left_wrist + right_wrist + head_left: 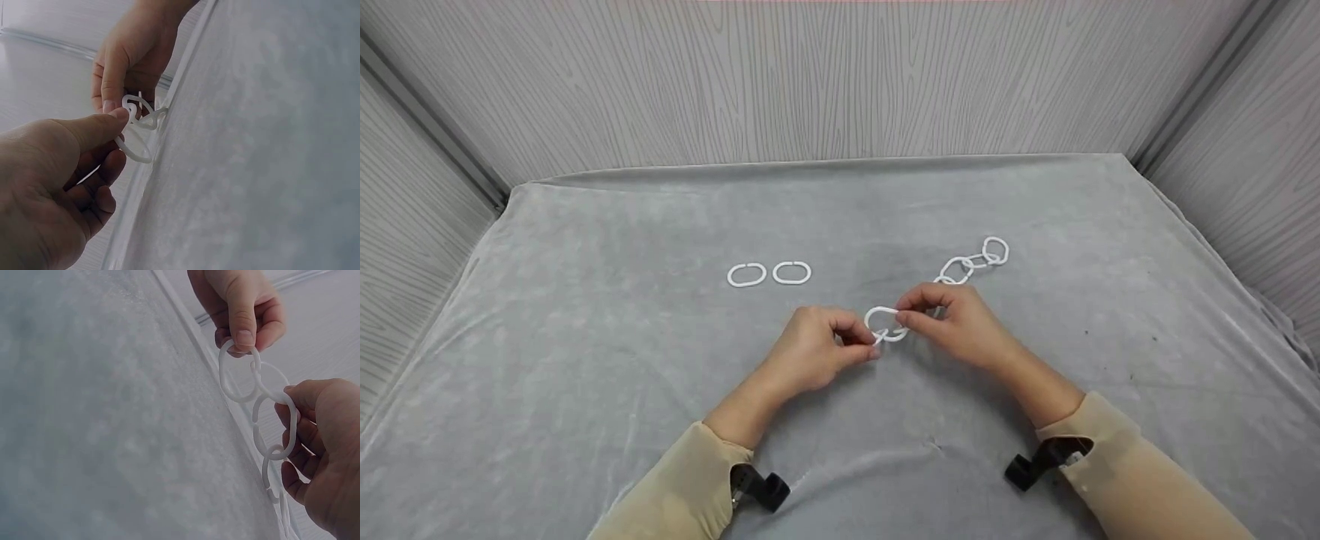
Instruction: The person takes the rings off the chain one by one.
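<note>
My left hand [817, 349] pinches the end of a white plastic chain link [223, 377] between thumb and fingertips. Close by on the right, my right hand [960, 322] pinches a neighbouring white link [868, 319] between thumb and forefinger. Both links look hooked through each other, though fingertips cover part of the joint. From the right hand a chain of several joined oval links [294, 424] trails away, lying on the cloth toward the back right in the head view. Small gaps show in the sides of some links.
Two loose white links, the left one [746, 286] and the right one [792, 283], lie side by side on the grey cloth [622, 315], left of the hands. Wood-grain panels [825, 82] stand behind and at both sides. Black wrist devices [769, 491] sit at the sleeves.
</note>
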A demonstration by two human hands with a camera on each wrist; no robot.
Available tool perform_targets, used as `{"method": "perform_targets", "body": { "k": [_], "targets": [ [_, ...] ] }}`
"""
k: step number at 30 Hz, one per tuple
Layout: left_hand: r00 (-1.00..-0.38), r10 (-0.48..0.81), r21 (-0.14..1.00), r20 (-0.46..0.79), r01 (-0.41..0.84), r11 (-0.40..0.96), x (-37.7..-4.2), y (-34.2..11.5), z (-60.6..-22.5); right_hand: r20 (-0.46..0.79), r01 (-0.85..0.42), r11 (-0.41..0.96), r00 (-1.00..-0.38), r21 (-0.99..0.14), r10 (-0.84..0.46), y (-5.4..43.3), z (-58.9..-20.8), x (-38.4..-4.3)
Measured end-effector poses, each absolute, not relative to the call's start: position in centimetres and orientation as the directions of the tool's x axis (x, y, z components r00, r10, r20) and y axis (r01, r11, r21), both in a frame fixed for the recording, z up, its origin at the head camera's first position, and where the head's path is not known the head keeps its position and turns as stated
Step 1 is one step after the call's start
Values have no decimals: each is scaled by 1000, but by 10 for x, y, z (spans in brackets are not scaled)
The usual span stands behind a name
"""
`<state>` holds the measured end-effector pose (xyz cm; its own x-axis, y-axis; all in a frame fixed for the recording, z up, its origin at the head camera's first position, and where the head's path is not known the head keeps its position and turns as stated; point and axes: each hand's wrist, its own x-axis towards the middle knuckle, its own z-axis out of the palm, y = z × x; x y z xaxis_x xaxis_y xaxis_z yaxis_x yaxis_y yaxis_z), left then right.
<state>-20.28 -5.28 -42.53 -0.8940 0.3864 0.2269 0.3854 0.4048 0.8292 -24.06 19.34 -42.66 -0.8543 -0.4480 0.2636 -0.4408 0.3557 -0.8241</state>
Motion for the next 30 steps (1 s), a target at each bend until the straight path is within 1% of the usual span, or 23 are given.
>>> {"method": "perform_targets", "body": {
  "k": [10,19,30],
  "targets": [
    [-880,412,822,237,407,398,-202,-53,-429,256,-435,366,-858,-823,-444,194,-431,-238],
    [-896,384,824,222,383,417,-204,-56,-426,258,-432,363,-861,-826,-438,190,-426,-240],
    [-895,384,829,227,385,407,-203,-58,-426,253,-415,368,-875,-832,-413,189,-427,-241]
  ]
}}
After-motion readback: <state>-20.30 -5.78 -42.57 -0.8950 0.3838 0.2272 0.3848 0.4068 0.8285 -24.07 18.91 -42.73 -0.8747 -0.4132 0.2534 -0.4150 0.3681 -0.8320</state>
